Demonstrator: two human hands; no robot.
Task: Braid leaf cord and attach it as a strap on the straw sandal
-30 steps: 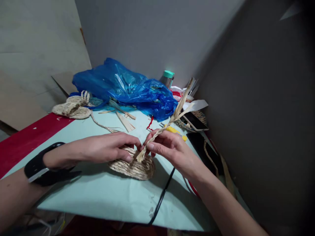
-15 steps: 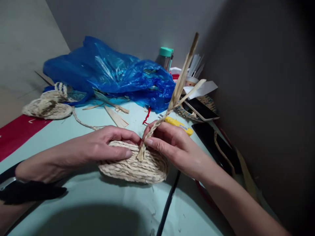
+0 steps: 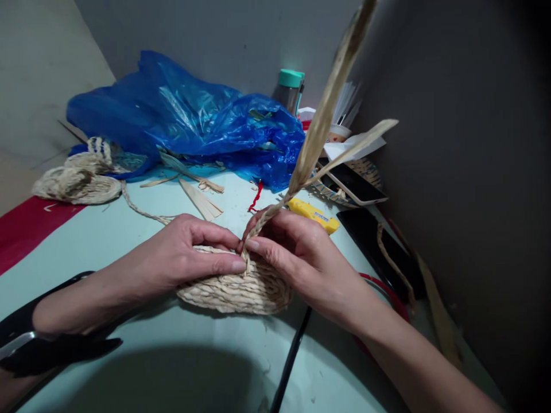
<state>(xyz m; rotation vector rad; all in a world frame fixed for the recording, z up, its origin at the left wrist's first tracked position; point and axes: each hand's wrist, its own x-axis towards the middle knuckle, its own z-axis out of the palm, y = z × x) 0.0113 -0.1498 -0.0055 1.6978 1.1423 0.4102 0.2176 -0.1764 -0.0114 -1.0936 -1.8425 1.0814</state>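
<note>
A small woven straw piece (image 3: 241, 289) lies on the pale green table (image 3: 142, 344). My left hand (image 3: 185, 258) rests over its left side, fingers closed and pinching the rim. Touching it from the right, my right hand (image 3: 297, 258) is closed round the base of a braided straw strand (image 3: 262, 223). That strand rises from the piece and splits into loose flat straw strips (image 3: 331, 97) pointing up and to the right.
A blue plastic bag (image 3: 189, 126) lies at the back, a second woven straw piece (image 3: 73, 180) at the left. A teal-capped bottle (image 3: 289, 89), yellow cutter (image 3: 314, 215), phones (image 3: 357, 189) and a black cable (image 3: 290, 358) crowd the right. A grey wall stands close on the right.
The view has closed in on the woven piece. My right hand has brought the braid down against the rim, and the loose strips now stand higher.
</note>
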